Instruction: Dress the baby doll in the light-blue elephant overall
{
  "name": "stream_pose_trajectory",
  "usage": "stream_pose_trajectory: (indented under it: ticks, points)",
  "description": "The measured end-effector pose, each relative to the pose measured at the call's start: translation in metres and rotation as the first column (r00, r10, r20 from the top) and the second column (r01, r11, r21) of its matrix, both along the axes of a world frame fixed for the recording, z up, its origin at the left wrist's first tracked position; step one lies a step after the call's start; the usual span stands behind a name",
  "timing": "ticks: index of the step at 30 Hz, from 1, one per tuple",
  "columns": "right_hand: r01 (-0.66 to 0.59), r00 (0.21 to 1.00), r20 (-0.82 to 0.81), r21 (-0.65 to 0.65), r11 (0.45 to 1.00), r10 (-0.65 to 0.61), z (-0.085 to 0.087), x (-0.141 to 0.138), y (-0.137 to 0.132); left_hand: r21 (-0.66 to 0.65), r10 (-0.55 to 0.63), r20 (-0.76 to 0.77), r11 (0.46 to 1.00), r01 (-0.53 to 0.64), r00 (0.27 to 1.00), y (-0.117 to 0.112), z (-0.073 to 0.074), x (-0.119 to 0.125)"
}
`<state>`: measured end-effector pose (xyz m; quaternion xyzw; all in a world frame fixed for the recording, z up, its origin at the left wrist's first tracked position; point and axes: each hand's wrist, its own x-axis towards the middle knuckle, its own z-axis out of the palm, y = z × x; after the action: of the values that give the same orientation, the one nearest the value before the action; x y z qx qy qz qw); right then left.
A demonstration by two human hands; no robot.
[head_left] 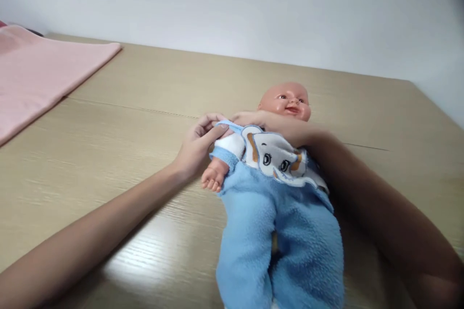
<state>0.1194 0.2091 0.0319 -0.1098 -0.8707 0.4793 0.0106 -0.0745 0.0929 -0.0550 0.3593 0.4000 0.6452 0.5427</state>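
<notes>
A baby doll point(286, 99) lies on its back, its head toward the wall. It wears light blue fleece overalls point(250, 217) with a white animal face on the bib point(275, 157), over a white sleeve with a blue cuff point(226, 154). My left hand point(199, 142) pinches the blue shoulder strap point(232, 126) between thumb and fingers, just above the doll's bare hand point(214, 176). Across the doll's chest, below its chin, reaches my right hand point(264, 123). Its fingertips are at the same shoulder, hidden and blurred, so their grip does not show.
A wooden table point(145, 154) carries the doll, with seams running across its top. At the left lies a folded pink cloth point(47, 72), a dark object partly showing behind it. A pale wall point(232, 9) rises along the table's back edge.
</notes>
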Motion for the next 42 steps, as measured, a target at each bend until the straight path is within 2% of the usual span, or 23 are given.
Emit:
stream_pose_trajectory:
  ticks: [2,5,6,7,8,9,11,12,13,14,15,18,23,26,28,33,37,38,39,40,42]
  points:
    - [0.056,0.998,0.034,-0.073,0.996,-0.054,0.008,0.004,0.000,-0.046,-0.097,0.033,0.994,0.099,0.995,0.004,0.002,-0.007]
    - [0.245,0.966,0.122,-0.141,0.959,-0.229,0.014,0.004,-0.009,-0.064,-0.182,0.031,0.981,0.184,0.983,0.008,0.001,-0.015]
    - [0.325,0.937,0.160,-0.085,0.942,-0.309,0.014,0.003,-0.014,-0.073,-0.199,0.020,0.977,0.200,0.980,0.009,0.001,-0.016]
    - [0.392,0.902,0.183,0.034,0.920,-0.391,0.013,0.000,-0.020,-0.087,-0.214,0.004,0.973,0.213,0.977,0.011,0.000,-0.017]
    - [0.435,0.865,0.175,0.204,0.877,-0.470,0.010,-0.003,-0.027,-0.109,-0.227,-0.009,0.968,0.225,0.974,0.014,-0.001,-0.017]
    - [0.459,0.830,0.136,0.385,0.801,-0.541,0.008,-0.006,-0.034,-0.131,-0.238,-0.018,0.963,0.234,0.971,0.018,-0.002,-0.016]
    - [0.459,0.779,0.022,0.660,0.594,-0.627,0.003,-0.012,-0.046,-0.147,-0.241,-0.038,0.961,0.233,0.970,0.025,-0.003,-0.012]
    - [0.452,0.766,-0.019,0.727,0.517,-0.642,0.001,-0.013,-0.050,-0.139,-0.239,-0.052,0.963,0.230,0.970,0.029,-0.004,-0.010]
    - [0.445,0.751,-0.036,0.765,0.465,-0.660,0.000,-0.014,-0.052,-0.121,-0.235,-0.068,0.967,0.226,0.970,0.032,-0.004,-0.007]
    - [0.440,0.731,-0.027,0.782,0.441,-0.682,-0.001,-0.014,-0.053,-0.097,-0.232,-0.090,0.970,0.224,0.968,0.034,-0.003,-0.005]
    - [0.434,0.712,0.000,0.785,0.441,-0.702,-0.001,-0.013,-0.053,-0.072,-0.232,-0.112,0.972,0.225,0.966,0.036,-0.003,-0.003]
    - [0.439,0.682,0.081,0.750,0.495,-0.727,-0.001,-0.011,-0.044,-0.067,-0.280,-0.153,0.960,0.273,0.948,0.040,-0.001,-0.003]
    - [0.483,0.709,0.090,0.661,0.575,-0.699,-0.008,-0.011,-0.029,-0.170,-0.368,-0.136,0.923,0.344,0.920,0.053,-0.002,-0.007]
    - [0.477,0.717,0.102,0.650,0.592,-0.689,-0.009,-0.012,-0.028,-0.193,-0.372,-0.103,0.917,0.349,0.922,0.064,-0.005,-0.003]
    - [0.455,0.708,0.107,0.687,0.567,-0.698,-0.008,-0.013,-0.031,-0.202,-0.370,-0.109,0.917,0.344,0.923,0.068,-0.007,0.001]
    - [0.355,0.668,0.105,0.825,0.440,-0.736,-0.003,-0.011,-0.047,-0.205,-0.367,-0.184,0.922,0.329,0.912,0.061,-0.004,0.006]
    - [0.372,0.646,0.089,0.831,0.415,-0.758,-0.003,-0.008,-0.050,-0.192,-0.326,-0.346,0.942,0.274,0.880,0.051,0.012,0.000]
    - [0.376,0.645,0.092,0.826,0.420,-0.759,-0.003,-0.007,-0.050,-0.194,-0.314,-0.441,0.948,0.252,0.841,0.049,0.018,-0.004]
    - [0.377,0.644,0.100,0.821,0.429,-0.758,-0.002,-0.007,-0.049,-0.206,-0.315,-0.552,0.949,0.239,0.772,0.046,0.025,-0.008]
    - [0.375,0.645,0.112,0.815,0.442,-0.756,-0.002,-0.007,-0.049,-0.236,-0.335,-0.663,0.942,0.238,0.670,0.044,0.032,-0.012]
    - [0.359,0.648,0.150,0.804,0.473,-0.747,0.002,-0.009,-0.049,-0.352,-0.421,-0.814,0.905,0.238,0.401,0.039,0.046,-0.019]
